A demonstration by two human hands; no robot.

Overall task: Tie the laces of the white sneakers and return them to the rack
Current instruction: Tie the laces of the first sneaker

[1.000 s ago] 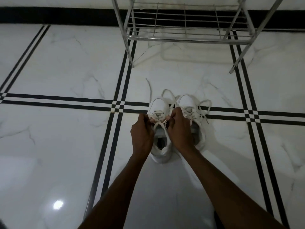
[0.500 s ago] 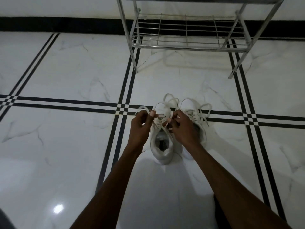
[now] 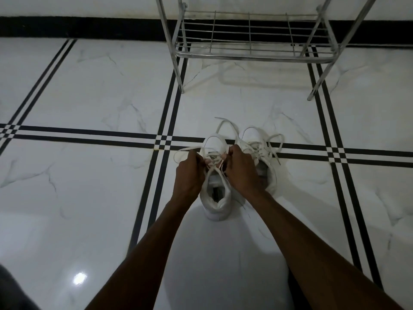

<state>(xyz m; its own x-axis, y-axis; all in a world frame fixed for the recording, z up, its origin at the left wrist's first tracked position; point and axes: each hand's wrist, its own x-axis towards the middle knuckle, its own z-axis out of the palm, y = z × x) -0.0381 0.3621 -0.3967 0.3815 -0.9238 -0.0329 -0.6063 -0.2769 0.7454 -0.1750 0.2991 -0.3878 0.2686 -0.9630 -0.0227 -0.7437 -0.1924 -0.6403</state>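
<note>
White flat laces pinched between left hand and right hand.

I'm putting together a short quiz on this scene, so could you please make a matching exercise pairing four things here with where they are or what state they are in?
Things:
1. left sneaker
2. right sneaker
3. rack
4. left hand

States or places:
A. stands bare by the wall, nothing on its lower shelf
B. on the floor, with both hands working its laces
C. pinches a lace loop
D. on the floor, untouched, laces spread in loose loops

Pairs: 1-B, 2-D, 3-A, 4-C
</note>
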